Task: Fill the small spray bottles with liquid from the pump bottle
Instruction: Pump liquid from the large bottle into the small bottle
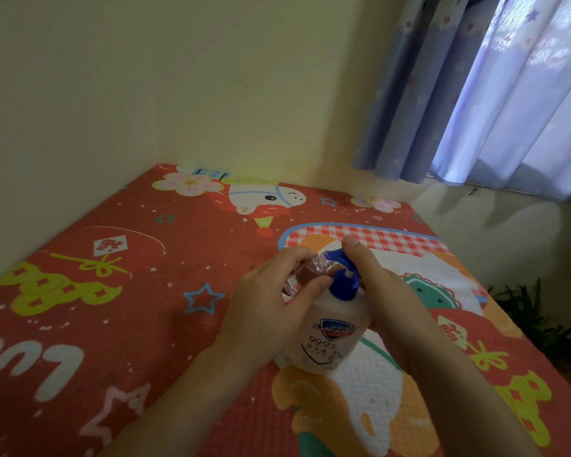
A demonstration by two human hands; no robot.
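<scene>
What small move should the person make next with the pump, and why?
Probably press the blue pump head down with the right hand. The left hand holds the small clear plastic bottle tilted, its mouth at the nozzle of the white pump bottle.

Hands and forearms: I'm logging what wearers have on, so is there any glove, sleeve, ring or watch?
None shows. The left hand and right hand are bare, without gloves or visible rings; both forearms are uncovered to the frame's bottom edge, with no sleeve, watch or band.
</scene>
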